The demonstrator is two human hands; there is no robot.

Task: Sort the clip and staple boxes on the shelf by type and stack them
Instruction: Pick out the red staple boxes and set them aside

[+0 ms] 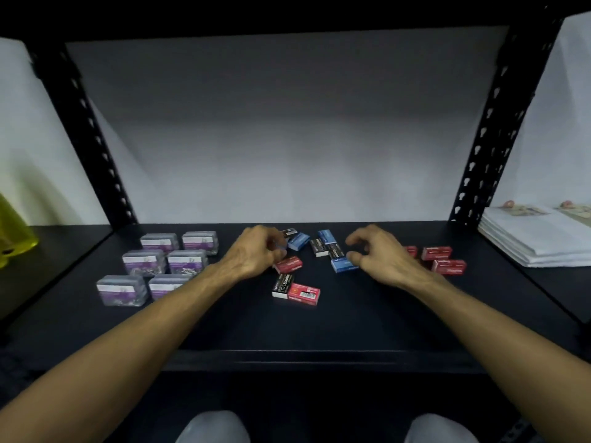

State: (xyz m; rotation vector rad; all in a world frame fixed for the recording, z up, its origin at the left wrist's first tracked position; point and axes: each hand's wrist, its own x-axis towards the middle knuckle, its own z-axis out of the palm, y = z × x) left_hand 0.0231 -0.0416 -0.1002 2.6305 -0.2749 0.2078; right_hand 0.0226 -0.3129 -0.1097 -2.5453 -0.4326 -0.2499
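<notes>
Six clear clip boxes with purple labels sit in two columns of three on the shelf. Red staple boxes number at least five, one partly hidden by a hand. Three blue staple boxes show, and about four black ones, some partly hidden.

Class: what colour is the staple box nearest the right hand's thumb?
Blue staple box, head view.

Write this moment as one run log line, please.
clip boxes: grouped left, unstacked | staple boxes: mixed, centre | left hand: over staples | right hand: touching blue box
</notes>
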